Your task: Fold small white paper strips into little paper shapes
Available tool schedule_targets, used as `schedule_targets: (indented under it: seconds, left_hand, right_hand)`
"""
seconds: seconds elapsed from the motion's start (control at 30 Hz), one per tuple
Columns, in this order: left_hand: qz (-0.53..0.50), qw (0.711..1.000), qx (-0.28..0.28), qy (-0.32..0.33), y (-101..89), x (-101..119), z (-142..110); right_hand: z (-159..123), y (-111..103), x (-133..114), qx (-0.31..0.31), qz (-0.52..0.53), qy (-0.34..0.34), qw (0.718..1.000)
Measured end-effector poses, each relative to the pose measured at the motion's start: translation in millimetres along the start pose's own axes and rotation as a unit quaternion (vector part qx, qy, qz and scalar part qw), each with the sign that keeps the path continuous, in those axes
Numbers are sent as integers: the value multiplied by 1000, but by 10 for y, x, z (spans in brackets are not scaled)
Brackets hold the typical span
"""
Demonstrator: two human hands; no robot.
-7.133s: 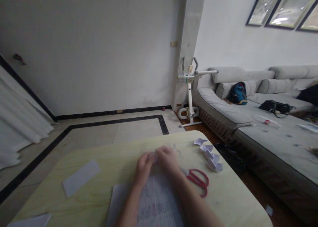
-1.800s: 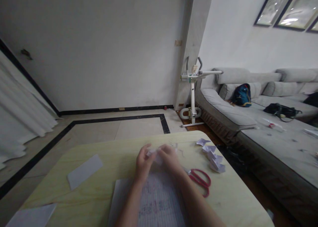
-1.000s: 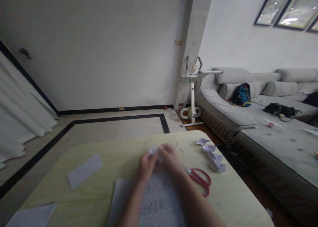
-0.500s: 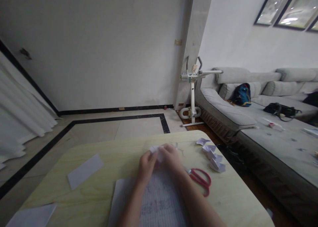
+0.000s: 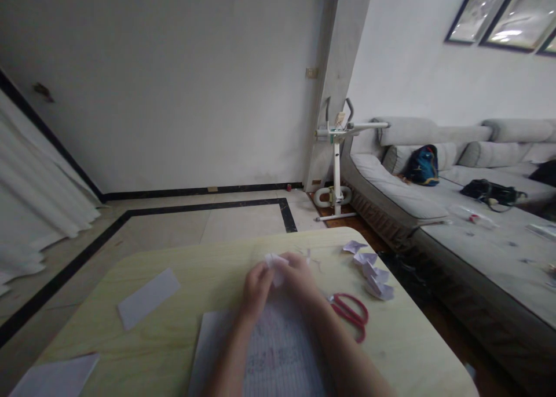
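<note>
Between my two hands is a small folded piece of white paper, blurred in its details. My left hand pinches its left side, and my right hand grips the right side with bent fingers. Both are closed on it above the far end of an open lined notebook with handwriting. Red-handled scissors lie right of my right forearm, their blades partly hidden. Several folded paper pieces form a row near the table's right edge. Thin paper scraps lie just beyond my right hand.
On the pale wooden table, a white paper strip lies at left and more paper at the near left corner. Beyond the table are an exercise machine and a grey sofa with a blue backpack and a black bag.
My hands stay at the same place, with the paper shifting slightly between the fingers. The left fingers, more spread 1.8 s ago, are now closer together. Scissors and table papers lie as before.
</note>
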State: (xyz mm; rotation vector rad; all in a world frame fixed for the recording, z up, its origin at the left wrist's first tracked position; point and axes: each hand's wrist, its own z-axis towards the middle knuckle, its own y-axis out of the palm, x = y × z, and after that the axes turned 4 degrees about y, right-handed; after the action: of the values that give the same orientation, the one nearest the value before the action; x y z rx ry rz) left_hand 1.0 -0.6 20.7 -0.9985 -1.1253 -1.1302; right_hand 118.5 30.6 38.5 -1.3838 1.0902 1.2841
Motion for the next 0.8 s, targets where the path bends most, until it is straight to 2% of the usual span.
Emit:
schedule_targets:
  seconds: [0.23,0.43,0.8]
  left_hand:
    - [12,1000,17,-10,19,2,-7]
    - [24,999,34,-3,26,-3,-12]
    - [25,1000,9,4,22,42,-13]
  right_hand:
    - [2,27,-9,39,-50,-11,998]
    - [3,24,-7,31,-19,-6,999]
    - [0,28,6,40,22,-10,999]
